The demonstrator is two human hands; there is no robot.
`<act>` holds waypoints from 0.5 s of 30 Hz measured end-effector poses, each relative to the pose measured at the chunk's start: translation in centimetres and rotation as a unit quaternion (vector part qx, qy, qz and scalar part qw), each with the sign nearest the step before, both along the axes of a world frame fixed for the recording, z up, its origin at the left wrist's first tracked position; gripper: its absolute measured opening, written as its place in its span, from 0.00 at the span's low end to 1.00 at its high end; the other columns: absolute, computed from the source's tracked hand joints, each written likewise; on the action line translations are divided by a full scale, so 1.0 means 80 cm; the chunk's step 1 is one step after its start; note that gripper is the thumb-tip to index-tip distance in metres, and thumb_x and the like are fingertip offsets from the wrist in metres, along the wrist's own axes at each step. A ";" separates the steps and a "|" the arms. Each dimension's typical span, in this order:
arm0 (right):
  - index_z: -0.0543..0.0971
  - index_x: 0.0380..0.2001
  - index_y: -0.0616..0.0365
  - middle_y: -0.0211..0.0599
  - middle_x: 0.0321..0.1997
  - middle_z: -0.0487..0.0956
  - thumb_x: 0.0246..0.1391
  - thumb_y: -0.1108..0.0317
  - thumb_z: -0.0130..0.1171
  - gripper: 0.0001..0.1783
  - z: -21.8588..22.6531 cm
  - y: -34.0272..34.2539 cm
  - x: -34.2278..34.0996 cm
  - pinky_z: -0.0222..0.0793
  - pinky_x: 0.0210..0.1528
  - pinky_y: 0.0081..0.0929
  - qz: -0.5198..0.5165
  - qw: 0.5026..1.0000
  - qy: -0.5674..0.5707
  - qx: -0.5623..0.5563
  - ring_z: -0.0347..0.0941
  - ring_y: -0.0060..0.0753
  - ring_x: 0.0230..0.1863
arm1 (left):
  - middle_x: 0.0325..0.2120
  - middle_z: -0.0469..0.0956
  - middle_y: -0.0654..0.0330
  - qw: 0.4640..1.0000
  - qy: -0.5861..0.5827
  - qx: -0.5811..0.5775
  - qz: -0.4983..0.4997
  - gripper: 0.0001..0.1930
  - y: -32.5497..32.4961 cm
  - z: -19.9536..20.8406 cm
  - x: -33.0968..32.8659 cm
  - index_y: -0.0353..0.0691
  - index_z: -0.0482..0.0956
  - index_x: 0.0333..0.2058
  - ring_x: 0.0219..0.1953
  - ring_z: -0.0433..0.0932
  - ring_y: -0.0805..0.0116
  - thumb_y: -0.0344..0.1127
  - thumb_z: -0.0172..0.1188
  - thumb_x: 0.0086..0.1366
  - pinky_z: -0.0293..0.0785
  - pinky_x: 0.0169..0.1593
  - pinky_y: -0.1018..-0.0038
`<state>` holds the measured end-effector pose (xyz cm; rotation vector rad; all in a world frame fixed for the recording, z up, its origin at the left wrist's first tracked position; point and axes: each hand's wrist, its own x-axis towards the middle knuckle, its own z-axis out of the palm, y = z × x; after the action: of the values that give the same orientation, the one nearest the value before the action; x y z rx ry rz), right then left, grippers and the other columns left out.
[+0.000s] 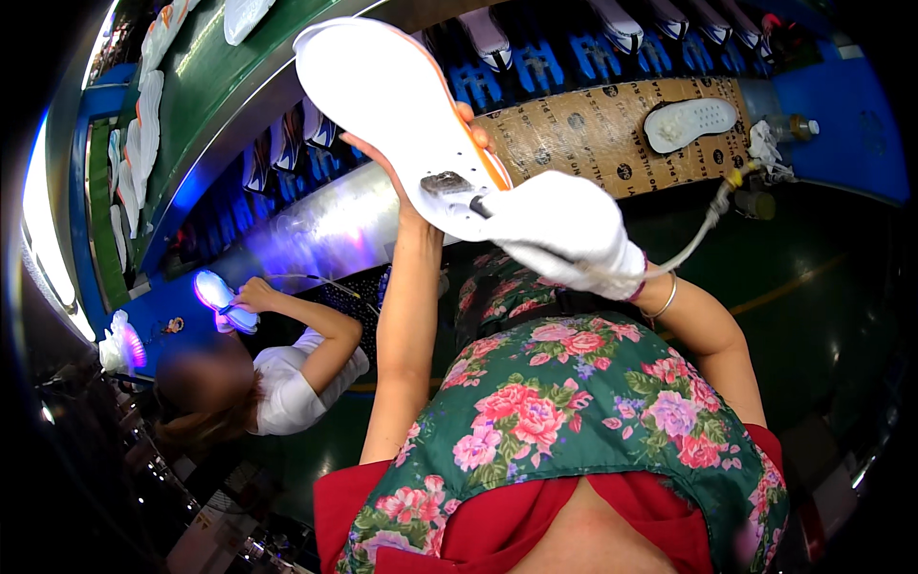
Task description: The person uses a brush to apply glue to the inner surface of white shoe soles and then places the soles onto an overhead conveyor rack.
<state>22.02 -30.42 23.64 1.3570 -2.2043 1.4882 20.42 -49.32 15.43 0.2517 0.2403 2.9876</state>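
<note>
A large white shoe sole [382, 91] with an orange edge is raised over the bench, its pale inner face up. My left hand [399, 182] is closed round it from beneath, fingertips showing past the orange side. In a white glove, my right hand [564, 225] is closed on a small dark-tipped brush [481, 206], mostly hidden by the glove. The brush tip meets the sole's near end, beside a dark patch [446, 183] and several small holes. From the right wrist a thin pale hose [703, 234] runs toward the bench's right end.
Another white sole [690, 124] lies on printed brown cardboard [593, 129]. A clear bottle [794, 127] and a crumpled white cloth [765, 148] are at the right. Shoes [488, 38] hang on blue racks behind. At the left, a co-worker's hand [256, 295] holds a sole [222, 297]. Green conveyor [215, 86] curves past.
</note>
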 end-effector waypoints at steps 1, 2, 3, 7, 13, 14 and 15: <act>0.85 0.38 0.52 0.38 0.39 0.84 0.44 0.74 0.69 0.13 -0.007 0.001 0.007 0.76 0.39 0.32 0.024 1.000 0.011 0.015 0.81 0.40 0.35 | 0.40 0.77 0.46 1.000 0.000 -0.028 -0.009 0.62 -0.007 -0.010 -0.006 0.37 0.68 0.57 0.37 0.79 0.49 0.91 0.32 0.45 0.80 0.35 0.54; 0.85 0.39 0.51 0.38 0.40 0.84 0.44 0.74 0.69 0.14 -0.011 0.002 0.014 0.76 0.39 0.32 0.047 0.998 0.022 0.031 0.80 0.40 0.35 | 0.40 0.77 0.46 0.998 0.000 -0.055 -0.017 0.62 -0.011 -0.017 -0.009 0.37 0.68 0.58 0.36 0.79 0.49 0.91 0.32 0.45 0.80 0.35 0.53; 0.86 0.37 0.50 0.37 0.39 0.84 0.44 0.72 0.69 0.13 -0.008 0.001 0.015 0.76 0.39 0.32 0.071 0.997 -0.019 0.018 0.81 0.39 0.36 | 0.41 0.77 0.42 0.999 -0.020 -0.032 -0.028 0.61 -0.013 -0.011 -0.006 0.39 0.66 0.61 0.34 0.80 0.46 0.90 0.31 0.47 0.82 0.33 0.53; 0.87 0.34 0.52 0.37 0.38 0.85 0.43 0.72 0.70 0.11 0.002 0.004 0.003 0.76 0.39 0.31 0.117 0.980 -0.159 -0.015 0.81 0.36 0.37 | 0.41 0.77 0.41 0.993 -0.005 -0.057 -0.108 0.61 -0.027 -0.007 -0.015 0.39 0.65 0.62 0.34 0.81 0.46 0.89 0.31 0.47 0.82 0.32 0.53; 0.84 0.42 0.51 0.40 0.42 0.84 0.47 0.73 0.67 0.16 -0.020 0.000 0.022 0.78 0.41 0.34 0.071 0.995 0.044 0.059 0.82 0.40 0.39 | 0.41 0.76 0.39 0.977 0.009 -0.090 -0.192 0.60 -0.032 -0.002 -0.026 0.39 0.63 0.64 0.33 0.82 0.45 0.89 0.31 0.49 0.83 0.30 0.54; 0.84 0.41 0.51 0.38 0.42 0.84 0.47 0.73 0.67 0.15 -0.018 0.002 0.025 0.78 0.40 0.33 0.083 0.994 0.024 0.067 0.82 0.39 0.38 | 0.41 0.76 0.38 0.976 0.008 -0.093 -0.198 0.60 -0.032 0.000 -0.026 0.39 0.63 0.64 0.33 0.82 0.44 0.89 0.31 0.49 0.83 0.30 0.54; 0.85 0.41 0.51 0.37 0.43 0.84 0.47 0.73 0.68 0.15 -0.012 0.004 0.020 0.77 0.39 0.31 0.127 0.990 -0.034 0.053 0.82 0.38 0.37 | 0.44 0.76 0.34 0.976 0.000 -0.090 -0.199 0.59 -0.032 -0.001 -0.020 0.40 0.60 0.66 0.34 0.83 0.42 0.87 0.32 0.51 0.83 0.27 0.55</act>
<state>23.64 -30.13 22.67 1.7006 -2.2504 1.5347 18.79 -51.87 15.32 0.2474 0.4040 2.5504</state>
